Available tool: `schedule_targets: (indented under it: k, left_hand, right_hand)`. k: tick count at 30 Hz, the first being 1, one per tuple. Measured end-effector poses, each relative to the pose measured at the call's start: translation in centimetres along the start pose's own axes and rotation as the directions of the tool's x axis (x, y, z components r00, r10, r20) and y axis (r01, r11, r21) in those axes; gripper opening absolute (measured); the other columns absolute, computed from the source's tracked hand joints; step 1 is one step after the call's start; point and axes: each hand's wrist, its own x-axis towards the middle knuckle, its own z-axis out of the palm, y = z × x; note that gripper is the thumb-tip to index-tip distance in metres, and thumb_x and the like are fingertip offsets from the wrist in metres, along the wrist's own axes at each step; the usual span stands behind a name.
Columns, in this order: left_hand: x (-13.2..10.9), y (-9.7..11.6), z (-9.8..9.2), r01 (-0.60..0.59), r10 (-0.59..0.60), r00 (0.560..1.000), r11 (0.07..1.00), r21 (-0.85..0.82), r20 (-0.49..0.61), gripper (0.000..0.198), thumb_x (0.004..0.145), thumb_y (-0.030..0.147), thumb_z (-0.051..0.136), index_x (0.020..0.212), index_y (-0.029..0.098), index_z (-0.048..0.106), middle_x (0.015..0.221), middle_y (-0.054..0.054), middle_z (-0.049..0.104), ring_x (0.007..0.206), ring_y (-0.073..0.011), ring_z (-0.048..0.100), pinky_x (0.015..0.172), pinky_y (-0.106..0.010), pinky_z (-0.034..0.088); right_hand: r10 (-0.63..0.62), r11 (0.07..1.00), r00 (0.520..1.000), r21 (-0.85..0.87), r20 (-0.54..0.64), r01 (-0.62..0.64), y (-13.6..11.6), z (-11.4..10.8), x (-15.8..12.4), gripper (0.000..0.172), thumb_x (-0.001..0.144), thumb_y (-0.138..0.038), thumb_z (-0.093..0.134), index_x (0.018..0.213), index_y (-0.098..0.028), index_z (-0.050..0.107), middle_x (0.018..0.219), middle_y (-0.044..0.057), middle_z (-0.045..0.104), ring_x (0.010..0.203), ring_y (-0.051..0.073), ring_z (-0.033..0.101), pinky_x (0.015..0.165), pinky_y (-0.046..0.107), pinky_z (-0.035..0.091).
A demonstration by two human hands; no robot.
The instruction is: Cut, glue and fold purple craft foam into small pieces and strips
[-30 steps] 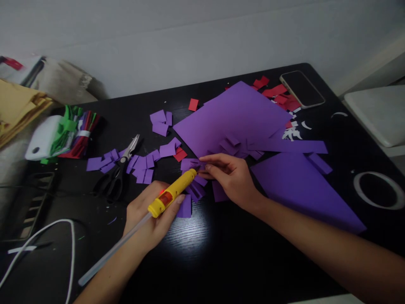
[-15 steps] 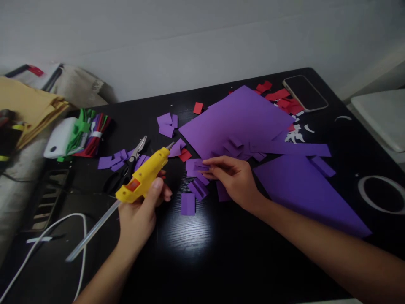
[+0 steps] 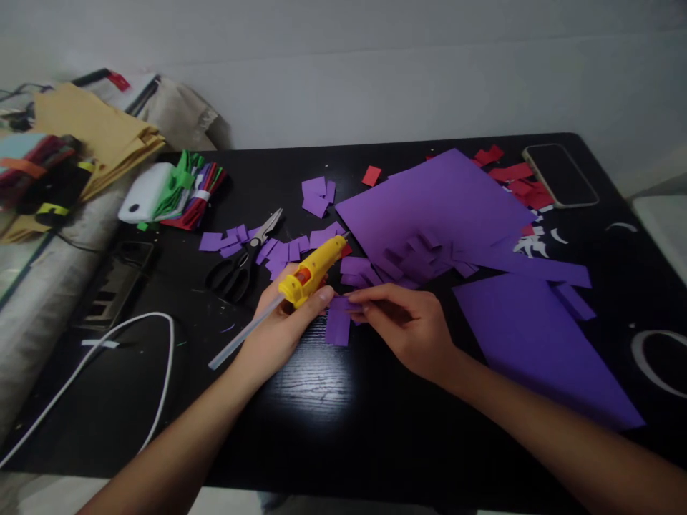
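My left hand is wrapped round a yellow hot glue gun; a clear glue stick juts from its rear, and its nozzle points away to the upper right. My right hand pinches a small purple paper piece close to my left thumb. Whether the left fingertips also touch that piece, I cannot tell. Just below lies another purple rectangle on the black table. Loose purple pieces are scattered behind both hands.
Scissors lie left of the glue gun. Large purple sheets cover the right side, near red scraps and a phone. A white cable loops at left. Bundled coloured strips and a roll of tape flank the table.
My left hand has brought the glue gun rightward and closer to my right hand. The purple piece in my right fingers now meets the left thumb area. The camera view has shifted left.
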Motion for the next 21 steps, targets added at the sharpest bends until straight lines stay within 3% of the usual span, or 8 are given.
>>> schedule_targets:
  k: [8,13,21]
  left_hand:
    - [0.0,1.1,-0.2,-0.019,0.015,0.998,0.998,0.066,0.056,0.028,0.075,0.035,0.08,0.094,0.017,0.072,0.087,-0.005,0.076,0.083,-0.0231,0.072,0.079,-0.035,0.059]
    - [-0.1,1.8,0.1,-0.017,0.014,0.999,0.996,0.093,0.035,0.024,0.073,0.032,0.079,0.09,0.018,0.071,0.083,-0.004,0.076,0.08,-0.0242,0.073,0.077,-0.037,0.06]
    - [-0.3,1.3,0.6,-0.014,0.013,1.0,0.996,0.088,0.012,0.023,0.072,0.031,0.079,0.086,0.019,0.066,0.082,-0.002,0.074,0.077,-0.0212,0.071,0.069,-0.032,0.059]
  right_hand:
    - [0.032,0.999,0.999,-0.01,0.024,-0.032,0.1,0.1,-0.2,0.015,0.092,-0.025,0.065,0.101,-0.021,0.077,0.096,0.006,0.078,0.085,0.022,0.076,0.083,0.039,0.065]
    - [0.124,0.976,0.99,0.17,0.063,-0.133,-0.2,0.2,-0.1,0.022,0.093,-0.032,0.066,0.112,-0.022,0.071,0.108,0.007,0.076,0.097,0.023,0.074,0.086,0.039,0.065]
    - [0.275,0.945,0.955,0.153,0.113,-0.29,-0.1,0.5,0.4,0.027,0.083,-0.042,0.077,0.09,-0.017,0.073,0.078,0.005,0.075,0.073,0.02,0.075,0.071,0.033,0.065]
